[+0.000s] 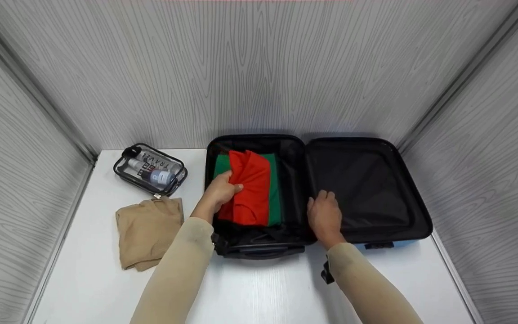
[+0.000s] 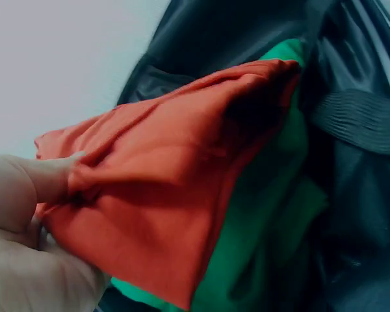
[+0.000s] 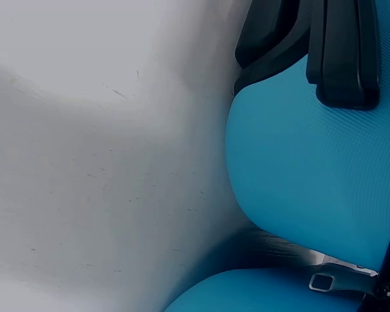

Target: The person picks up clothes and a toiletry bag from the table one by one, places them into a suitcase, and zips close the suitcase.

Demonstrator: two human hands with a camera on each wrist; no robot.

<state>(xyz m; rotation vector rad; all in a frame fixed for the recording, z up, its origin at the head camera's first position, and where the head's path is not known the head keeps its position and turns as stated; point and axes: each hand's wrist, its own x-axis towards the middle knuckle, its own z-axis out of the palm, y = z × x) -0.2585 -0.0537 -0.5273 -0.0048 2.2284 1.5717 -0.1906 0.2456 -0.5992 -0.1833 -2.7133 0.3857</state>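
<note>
Left hand [image 1: 220, 191] pinching edge of folded red fabric [image 1: 252, 189], over folded green fabric [image 1: 275, 198] inside left half of open blue-and-black hard-shell suitcase [image 1: 362, 189]. Right hand [image 1: 325, 217] at suitcase's middle seam; can't tell if gripping. Folded beige fabric [image 1: 149, 231], clear black-trimmed pouch [image 1: 169, 163] left, on white desk [image 1: 263, 292].

The left hand's grip [image 2: 19, 270] pinches a folded red cloth [image 2: 149, 175], the thumb lying on top of its near end. At its far end the fold gapes around a dark hollow. A green cloth [image 2: 247, 221] shows underneath, past the red one's edges, inside a black-lined suitcase [image 2: 214, 39]. The suitcase's edge slants beside a pale, blurred surface [image 2: 65, 65]; opposite that edge, a ribbed dark band [image 2: 361, 120] crosses the shiny lining.
</note>
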